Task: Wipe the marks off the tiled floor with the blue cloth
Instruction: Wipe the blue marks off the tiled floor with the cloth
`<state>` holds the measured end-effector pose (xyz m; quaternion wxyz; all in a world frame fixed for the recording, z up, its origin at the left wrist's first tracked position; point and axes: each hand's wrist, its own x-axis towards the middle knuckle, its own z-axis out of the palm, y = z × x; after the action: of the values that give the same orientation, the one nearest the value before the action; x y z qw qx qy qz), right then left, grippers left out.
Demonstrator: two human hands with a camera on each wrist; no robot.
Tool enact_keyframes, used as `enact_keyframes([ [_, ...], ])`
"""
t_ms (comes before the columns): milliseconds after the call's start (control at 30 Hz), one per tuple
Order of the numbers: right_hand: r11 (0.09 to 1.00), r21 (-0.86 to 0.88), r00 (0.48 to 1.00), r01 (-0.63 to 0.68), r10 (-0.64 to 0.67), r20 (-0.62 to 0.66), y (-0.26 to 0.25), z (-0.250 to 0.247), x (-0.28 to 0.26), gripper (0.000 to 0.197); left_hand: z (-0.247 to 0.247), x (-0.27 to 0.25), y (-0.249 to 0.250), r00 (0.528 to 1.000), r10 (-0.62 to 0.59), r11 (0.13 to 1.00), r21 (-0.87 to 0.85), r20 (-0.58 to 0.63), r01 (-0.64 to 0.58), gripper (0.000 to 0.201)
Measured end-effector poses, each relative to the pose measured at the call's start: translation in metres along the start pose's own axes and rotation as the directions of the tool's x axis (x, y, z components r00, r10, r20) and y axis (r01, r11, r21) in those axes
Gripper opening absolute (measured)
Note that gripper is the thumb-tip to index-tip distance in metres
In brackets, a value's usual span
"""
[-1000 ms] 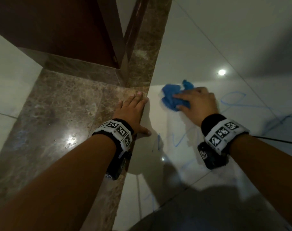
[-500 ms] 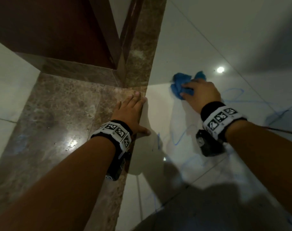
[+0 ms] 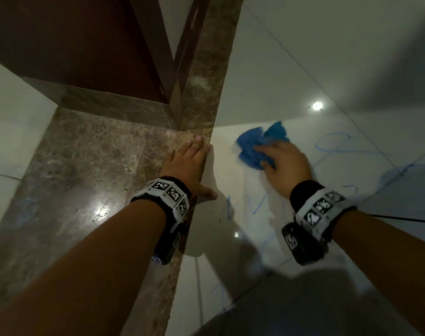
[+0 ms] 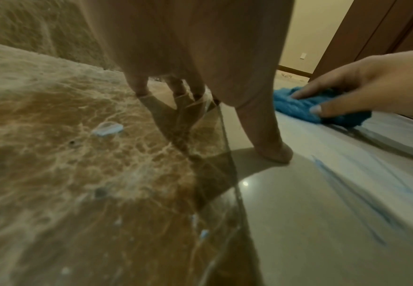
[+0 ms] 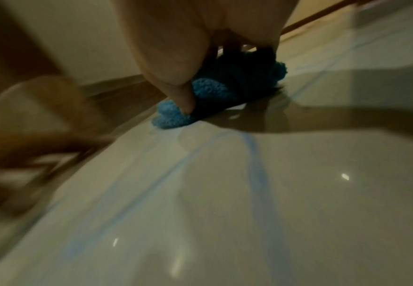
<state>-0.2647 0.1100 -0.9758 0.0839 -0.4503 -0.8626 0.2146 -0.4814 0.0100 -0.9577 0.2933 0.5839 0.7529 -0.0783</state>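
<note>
A bunched blue cloth point(image 3: 251, 147) lies on the white tiled floor point(image 3: 291, 69), just right of the brown marble strip. My right hand point(image 3: 267, 154) presses down on the cloth point(image 4: 296, 109), which is caught between its fingers on top and the thumb at the side. Blue scribbled marks point(image 3: 332, 141) run to the right of the hand, and more marks point(image 3: 245, 206) lie nearer me. My left hand point(image 3: 189, 161) rests flat and open on the strip's edge, thumb on the white tile. The right wrist view shows the cloth point(image 5: 173, 116) and smeared blue lines point(image 5: 254, 154).
The brown marble strip point(image 3: 85, 178) runs from the lower left up to a dark wooden door frame point(image 3: 85, 44). Small pale blue bits point(image 4: 107, 129) lie on the marble. A thin black cable point(image 3: 400, 218) trails from my right wrist. White tiles stretch away to the right.
My right hand slid the cloth away and to the right, then pulled it back toward me and left. The left hand has stayed planted on the marble edge.
</note>
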Motion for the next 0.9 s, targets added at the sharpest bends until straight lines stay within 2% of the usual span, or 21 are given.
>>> enact_keyframes([
  [67, 0.97, -0.022, 0.968, 0.242, -0.239, 0.074, -0.005, 0.001, -0.01, 0.035, 0.001, 0.001, 0.0, 1.0, -0.001, 1.0, -0.006, -0.005, 0.001, 0.123],
  [100, 0.965, -0.017, 0.961, 0.261, -0.258, 0.102, -0.002, -0.005, -0.005, 0.038, 0.001, 0.001, 0.0, 1.0, -0.001, 1.0, -0.008, -0.007, 0.001, 0.123],
  [133, 0.982, -0.021, 0.977, 0.189, -0.185, 0.108, 0.002, -0.013, 0.003, 0.04, 0.002, 0.001, 0.0, 1.0, -0.001, 1.0, -0.006, -0.007, 0.0, 0.123],
  [167, 0.999, -0.022, 0.995, 0.046, -0.044, 0.09, 0.008, -0.019, 0.013, 0.045, 0.002, 0.001, 0.0, 1.0, -0.001, 1.0, 0.0, -0.006, 0.001, 0.123],
  [200, 0.992, -0.025, 0.99, -0.124, 0.125, 0.072, 0.012, -0.024, 0.02, 0.05, 0.002, 0.001, 0.0, 1.0, -0.001, 1.0, 0.008, -0.003, 0.001, 0.122],
  [233, 0.97, -0.037, 0.969, -0.239, 0.241, 0.057, 0.012, -0.027, 0.023, 0.05, 0.001, 0.001, 0.0, 1.0, -0.002, 1.0, 0.013, 0.0, 0.002, 0.122],
  [267, 0.963, -0.057, 0.963, -0.262, 0.265, 0.053, 0.006, -0.026, 0.022, 0.047, 0.001, 0.001, 0.0, 1.0, -0.002, 1.0, 0.014, 0.003, 0.002, 0.122],
  [300, 0.974, -0.065, 0.973, -0.215, 0.22, 0.076, -0.003, -0.023, 0.016, 0.044, 0.001, 0.002, 0.0, 1.0, -0.003, 1.0, 0.014, 0.004, 0.003, 0.123],
  [367, 0.999, -0.031, 0.985, -0.009, 0.015, 0.172, -0.018, -0.01, 0.0, 0.044, 0.0, 0.002, 0.0, 1.0, -0.006, 1.0, 0.015, 0.002, 0.006, 0.124],
  [433, 0.994, -0.024, 0.955, 0.104, -0.093, 0.281, -0.019, -0.004, -0.011, 0.044, 0.0, 0.002, 0.0, 1.0, -0.005, 1.0, 0.017, 0.007, 0.004, 0.124],
  [500, 0.997, -0.049, 0.952, 0.056, -0.039, 0.304, -0.015, -0.008, -0.005, 0.041, 0.0, 0.002, 0.001, 1.0, -0.006, 0.999, 0.032, 0.012, 0.005, 0.123],
  [600, 0.992, -0.051, 0.973, -0.112, 0.12, 0.195, -0.017, -0.007, 0.005, 0.043, -0.002, 0.0, 0.005, 1.0, -0.012, 0.997, 0.074, 0.026, 0.01, 0.123],
  [700, 0.993, -0.06, 0.988, -0.098, 0.104, 0.115, -0.033, 0.002, -0.006, 0.028, -0.005, -0.005, 0.01, 0.999, 0.009, 0.993, 0.118, 0.04, -0.014, 0.119],
  [767, 0.995, -0.02, 0.987, -0.093, 0.095, 0.13, -0.035, 0.0, -0.015, 0.023, -0.004, -0.013, 0.017, 0.998, 0.025, 0.99, 0.134, 0.058, -0.033, 0.117],
  [833, 0.988, 0.043, 0.978, -0.15, 0.142, 0.153, -0.033, -0.012, -0.016, 0.029, -0.002, -0.024, 0.028, 0.998, 0.031, 0.992, 0.118, 0.057, -0.038, 0.114],
  [900, 0.95, 0.197, 0.964, -0.243, 0.213, 0.161, -0.027, -0.023, -0.017, 0.039, 0.002, -0.039, 0.041, 0.998, 0.039, 0.995, 0.091, 0.045, -0.043, 0.113],
])
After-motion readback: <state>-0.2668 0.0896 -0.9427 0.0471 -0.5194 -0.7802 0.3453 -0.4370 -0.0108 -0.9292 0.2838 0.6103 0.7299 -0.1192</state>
